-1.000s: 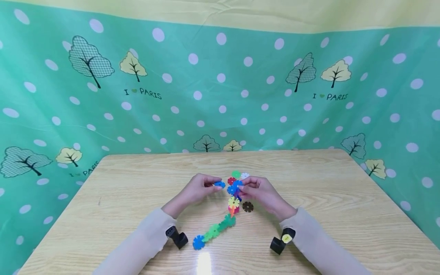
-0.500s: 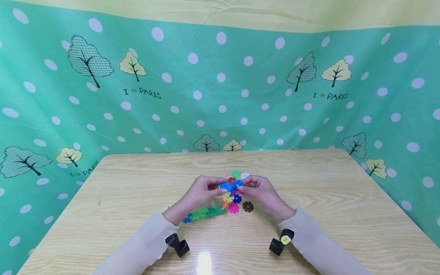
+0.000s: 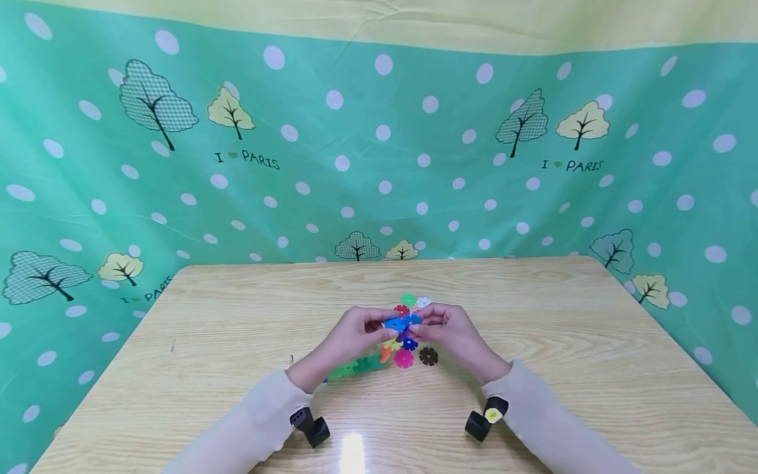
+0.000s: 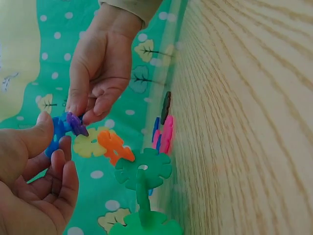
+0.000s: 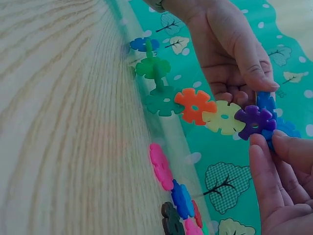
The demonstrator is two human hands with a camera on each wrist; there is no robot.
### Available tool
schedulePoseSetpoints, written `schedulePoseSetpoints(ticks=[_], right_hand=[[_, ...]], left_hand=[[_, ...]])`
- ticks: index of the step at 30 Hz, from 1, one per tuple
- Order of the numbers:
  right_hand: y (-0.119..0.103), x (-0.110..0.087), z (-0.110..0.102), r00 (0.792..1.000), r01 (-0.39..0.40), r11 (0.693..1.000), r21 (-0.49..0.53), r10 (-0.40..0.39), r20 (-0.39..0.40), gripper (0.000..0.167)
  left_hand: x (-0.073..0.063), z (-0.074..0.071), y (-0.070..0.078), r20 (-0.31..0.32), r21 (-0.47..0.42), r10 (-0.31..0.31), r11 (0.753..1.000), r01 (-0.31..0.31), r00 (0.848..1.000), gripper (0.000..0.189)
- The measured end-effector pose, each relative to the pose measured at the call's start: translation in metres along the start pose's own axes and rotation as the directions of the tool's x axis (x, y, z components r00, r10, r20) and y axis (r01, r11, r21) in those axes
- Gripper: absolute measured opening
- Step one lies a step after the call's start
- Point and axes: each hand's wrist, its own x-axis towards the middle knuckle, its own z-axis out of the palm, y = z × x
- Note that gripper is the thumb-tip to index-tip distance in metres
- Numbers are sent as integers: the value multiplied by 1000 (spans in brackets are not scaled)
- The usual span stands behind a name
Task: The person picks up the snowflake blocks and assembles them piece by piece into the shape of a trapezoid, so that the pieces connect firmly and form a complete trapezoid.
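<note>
My left hand (image 3: 358, 329) pinches a blue flower-shaped disc (image 3: 393, 324) between thumb and fingers. Close against it, my right hand (image 3: 447, 329) pinches another blue disc (image 3: 411, 319); the two discs touch or overlap, though whether their slots are locked cannot be told. From the right hand's piece hangs a chain of interlocking discs: a purple disc (image 5: 255, 121), a yellow disc (image 5: 225, 117), an orange disc (image 5: 194, 106), several green discs (image 5: 165, 102) and a blue end disc (image 5: 142, 45). In the head view, the left hand and wrist partly hide the chain's far end.
Loose discs lie on the wooden table (image 3: 533, 296) around the hands: a pink disc (image 3: 404, 358), a dark blue disc (image 3: 410, 343), a brown disc (image 3: 429, 357), a red disc (image 3: 401, 310), a green disc (image 3: 408, 299) and a white disc (image 3: 423, 302). A patterned curtain (image 3: 379, 164) stands behind.
My left hand has moved right, bringing its blue disc against the right hand's disc. The chain's lower end has swung left and away from the front edge. My right hand has barely moved.
</note>
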Motion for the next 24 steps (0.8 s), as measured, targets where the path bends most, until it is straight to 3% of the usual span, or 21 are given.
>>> schedulePoseSetpoints(ticks=[6, 15, 24], right_hand=[[-2, -2, 0, 1000, 26, 998, -58, -25, 13, 4], [-3, -4, 1, 999, 47, 995, -85, -46, 15, 13], [-6, -4, -2, 997, 15, 990, -139, -4, 76, 5]], left_hand=[[0, 1, -1, 36, -16, 17, 1000, -17, 999, 29], [0, 4, -2, 95, -51, 69, 997, -65, 993, 31], [1, 1, -3, 102, 11, 30, 999, -31, 994, 31]])
